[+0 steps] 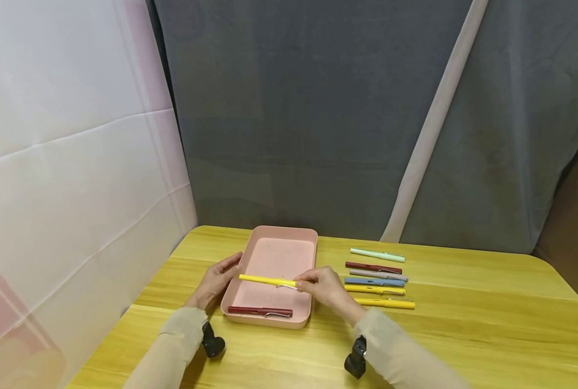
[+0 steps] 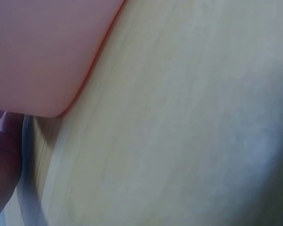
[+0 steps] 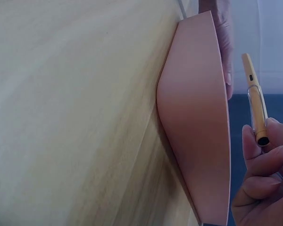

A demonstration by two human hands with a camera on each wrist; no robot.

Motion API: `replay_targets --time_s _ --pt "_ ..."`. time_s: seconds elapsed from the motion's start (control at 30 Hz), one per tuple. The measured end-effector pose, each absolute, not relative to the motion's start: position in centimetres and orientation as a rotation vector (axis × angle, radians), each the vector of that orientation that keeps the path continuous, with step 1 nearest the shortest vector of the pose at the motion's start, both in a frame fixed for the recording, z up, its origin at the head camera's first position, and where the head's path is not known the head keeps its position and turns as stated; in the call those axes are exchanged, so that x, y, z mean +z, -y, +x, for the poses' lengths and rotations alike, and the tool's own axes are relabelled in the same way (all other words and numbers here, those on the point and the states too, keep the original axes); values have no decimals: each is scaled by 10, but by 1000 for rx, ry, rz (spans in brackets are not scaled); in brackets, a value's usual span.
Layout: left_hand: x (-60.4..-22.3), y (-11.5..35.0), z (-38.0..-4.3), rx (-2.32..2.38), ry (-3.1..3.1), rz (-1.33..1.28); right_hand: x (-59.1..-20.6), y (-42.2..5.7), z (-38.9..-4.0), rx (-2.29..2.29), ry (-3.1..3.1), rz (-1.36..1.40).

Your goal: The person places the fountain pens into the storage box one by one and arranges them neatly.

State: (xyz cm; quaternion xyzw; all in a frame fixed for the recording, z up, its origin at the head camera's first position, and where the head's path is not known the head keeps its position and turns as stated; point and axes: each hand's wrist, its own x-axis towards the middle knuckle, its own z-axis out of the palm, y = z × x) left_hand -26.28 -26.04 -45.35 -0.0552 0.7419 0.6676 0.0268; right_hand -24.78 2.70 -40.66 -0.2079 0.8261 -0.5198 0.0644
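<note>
My right hand (image 1: 325,289) pinches a yellow pen (image 1: 267,280) by its clip end, holding it crosswise over the pink tray (image 1: 285,232). In the right wrist view the pen (image 3: 255,101) shows its metal clip and dark end cap between thumb and fingers (image 3: 269,162), above the tray rim. My left hand (image 1: 218,281) rests against the tray's left side, fingers extended along the rim. Inside the tray, near its front edge, lies a dark red pen (image 1: 260,312) with a silver clip. The left wrist view shows the tray's wall (image 2: 47,56) and part of a hand at the lower left.
Right of the tray several pens lie in a rough column: mint green (image 1: 377,255), dark red (image 1: 373,268), grey-lilac (image 1: 378,275), blue (image 1: 374,282) and two yellow, the nearest yellow pen (image 1: 385,303) in front. A grey curtain (image 1: 318,119) hangs behind the wooden table (image 1: 464,319).
</note>
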Motion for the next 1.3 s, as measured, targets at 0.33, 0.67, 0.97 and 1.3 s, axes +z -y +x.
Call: replay_targets --time_s 0.33,0.67,0.97,1.3 --pt "-453 261 -262 2078 -2289 -167 -407 -20 -249 -1379 -2624 -702" --pt "-454 260 -263 2093 -2279 -165 -406 -12 -248 -1243 -2678 -661" --pt "-453 261 -263 2079 -2286 -160 -408 -9 -249 -1140 -2739 -639" --pt "-455 261 -263 2072 -2305 -170 -406 -3 -244 -929 -2888 -741"
